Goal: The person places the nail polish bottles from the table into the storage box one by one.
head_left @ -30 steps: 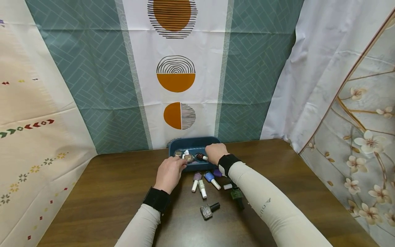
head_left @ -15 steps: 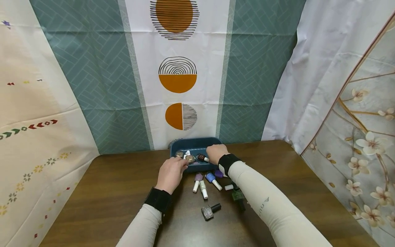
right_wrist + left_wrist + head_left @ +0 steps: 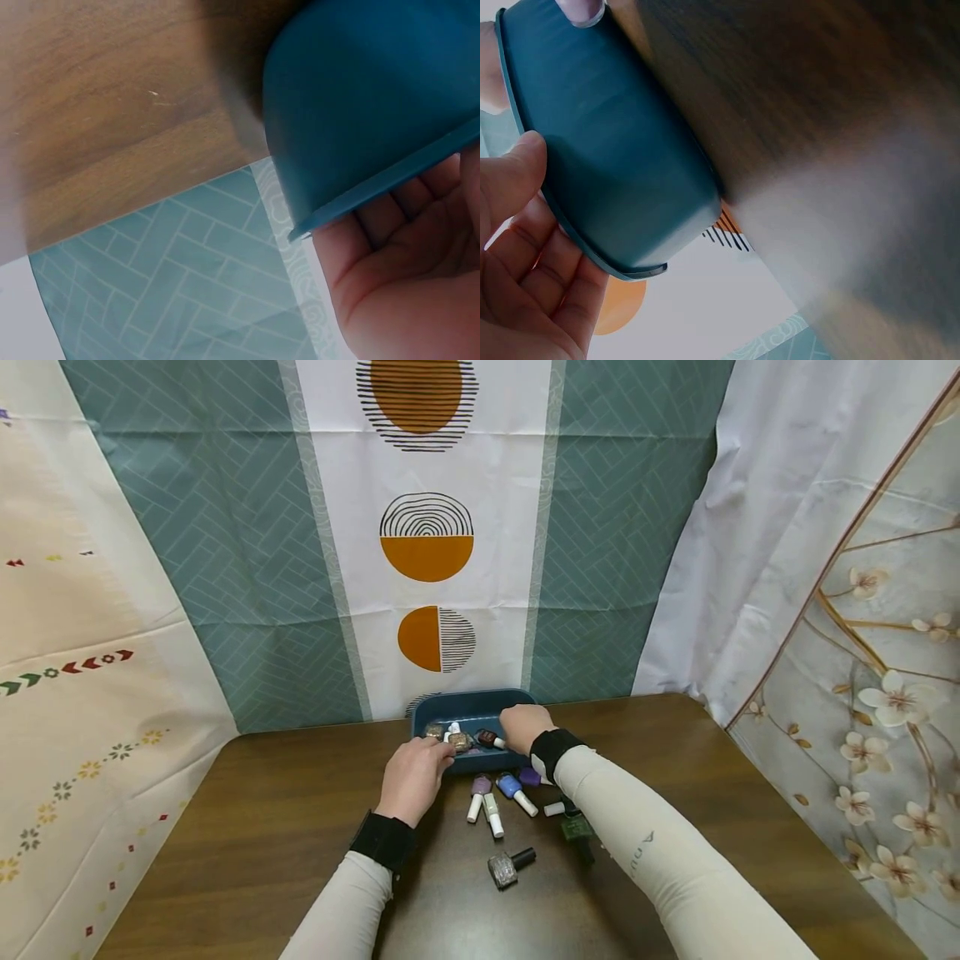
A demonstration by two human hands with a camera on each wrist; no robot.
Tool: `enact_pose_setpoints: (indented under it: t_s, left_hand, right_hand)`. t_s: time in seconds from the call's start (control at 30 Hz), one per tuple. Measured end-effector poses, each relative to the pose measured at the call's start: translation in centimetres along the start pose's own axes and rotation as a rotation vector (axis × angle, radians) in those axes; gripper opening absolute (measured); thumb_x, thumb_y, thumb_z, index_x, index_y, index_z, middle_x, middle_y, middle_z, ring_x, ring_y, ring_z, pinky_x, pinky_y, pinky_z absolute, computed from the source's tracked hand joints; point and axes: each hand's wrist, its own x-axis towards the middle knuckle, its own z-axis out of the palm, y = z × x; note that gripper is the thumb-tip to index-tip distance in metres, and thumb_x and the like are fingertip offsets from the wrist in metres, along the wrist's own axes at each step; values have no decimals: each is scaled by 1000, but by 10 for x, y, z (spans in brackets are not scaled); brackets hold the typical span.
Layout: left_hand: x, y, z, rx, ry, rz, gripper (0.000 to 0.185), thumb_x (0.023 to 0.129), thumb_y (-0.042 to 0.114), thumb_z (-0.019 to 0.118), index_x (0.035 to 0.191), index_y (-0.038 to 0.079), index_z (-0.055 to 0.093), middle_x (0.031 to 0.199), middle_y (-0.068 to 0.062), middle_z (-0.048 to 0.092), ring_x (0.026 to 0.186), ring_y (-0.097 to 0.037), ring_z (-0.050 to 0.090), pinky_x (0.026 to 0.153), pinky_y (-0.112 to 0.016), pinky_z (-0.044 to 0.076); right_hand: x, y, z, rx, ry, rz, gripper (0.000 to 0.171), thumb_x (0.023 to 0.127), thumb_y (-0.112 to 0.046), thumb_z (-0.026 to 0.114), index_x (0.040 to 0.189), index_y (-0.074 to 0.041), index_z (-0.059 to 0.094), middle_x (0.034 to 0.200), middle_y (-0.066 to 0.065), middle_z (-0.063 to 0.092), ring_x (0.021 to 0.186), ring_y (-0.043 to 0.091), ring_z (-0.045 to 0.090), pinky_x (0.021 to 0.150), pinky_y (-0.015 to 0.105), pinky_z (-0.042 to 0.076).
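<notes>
Left hand (image 3: 414,777) is placed at the near left rim of the blue tray (image 3: 480,705); in the left wrist view the fingers (image 3: 532,277) are seen loosely bent under the rim, thumb beside the tray wall, with nothing clasped between them. Whether the rim is actually touched cannot be told.

Right hand (image 3: 525,727) is held over the tray's right end, palm down, fingers bent over the rim. In the right wrist view the palm (image 3: 405,277) is seen just behind the rim edge, fingers relaxed; no bottle is seen in it.

The tray is set on the table (image 3: 262,827), directly ahead of both hands, against the hanging curtain (image 3: 427,527). Inside it, between the hands, glittery bottles (image 3: 459,742) and a dark red bottle (image 3: 487,739) are seen.

Just behind the hands, toward the person, more nail polish is laid on the table: a lilac bottle (image 3: 478,788), a blue bottle (image 3: 510,787), a purple bottle (image 3: 529,777), a silver glitter bottle (image 3: 502,869) and a dark green bottle (image 3: 576,828) beside the right sleeve.
</notes>
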Motion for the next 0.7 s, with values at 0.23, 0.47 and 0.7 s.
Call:
enact_pose_setpoints:
  t_s: [0.23, 0.47, 0.7]
  left_hand:
    - [1, -1, 2, -11, 12, 13, 10, 98, 13, 85, 108, 12, 87, 96, -3, 79, 88, -26, 68, 88, -44, 59]
    - [0, -1, 0, -5, 10, 8, 10, 98, 14, 85, 108, 12, 87, 97, -4, 79, 88, -26, 68, 88, -44, 60]
    - [1, -3, 0, -11, 5, 8, 11, 98, 13, 86, 109, 12, 87, 95, -3, 79, 87, -25, 67, 87, -43, 59]
  right_hand:
    - [-8, 5, -1, 40, 109, -44, 32, 103, -23, 82, 74, -14, 71, 63, 0, 61, 63, 22, 67, 68, 43, 61]
    - [-25, 6, -4, 28, 242, -55, 21, 107, -30, 77, 111, -10, 83, 97, 6, 79, 87, 25, 76, 77, 43, 64]
    - [-48, 13, -3, 58, 403, -117, 41, 106, -33, 78, 137, -7, 76, 133, 10, 77, 121, 29, 74, 98, 48, 62]
